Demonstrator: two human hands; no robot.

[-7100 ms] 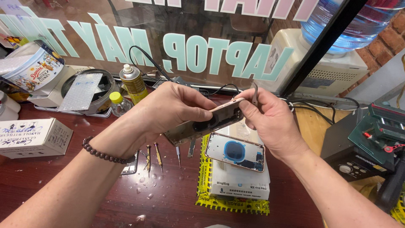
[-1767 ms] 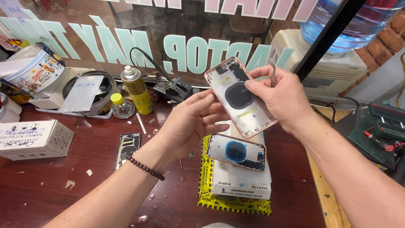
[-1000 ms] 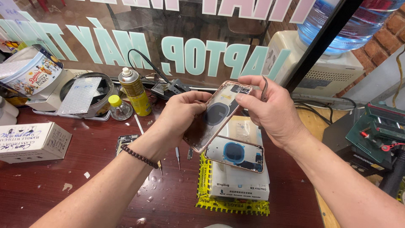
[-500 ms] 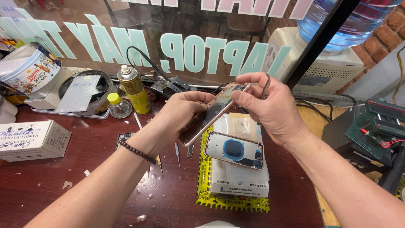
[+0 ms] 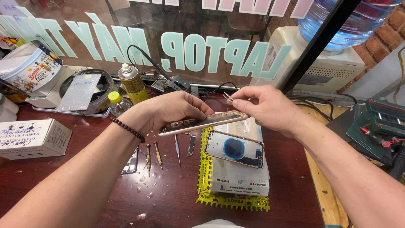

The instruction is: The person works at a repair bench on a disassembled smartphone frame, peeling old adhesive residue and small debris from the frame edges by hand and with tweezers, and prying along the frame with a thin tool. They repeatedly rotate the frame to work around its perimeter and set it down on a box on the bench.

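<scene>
A white carton (image 5: pixel 33 138) lies at the left of the dark red wooden bench (image 5: pixel 84 185), well left of the white box (image 5: pixel 240 177) on its yellow-and-black taped mat (image 5: pixel 202 169). A round biscuit tin (image 5: pixel 29 67) and a yellow spray can (image 5: pixel 131 82) stand behind, under a shop window (image 5: pixel 190 38) with pale green lettering. Above the white box, the left hand (image 5: pixel 168 112) and right hand (image 5: pixel 263 107) grip a rose-gold phone housing (image 5: pixel 204 122) edge-on, one hand at each end. A second housing (image 5: pixel 235 148) lies on the box.
</scene>
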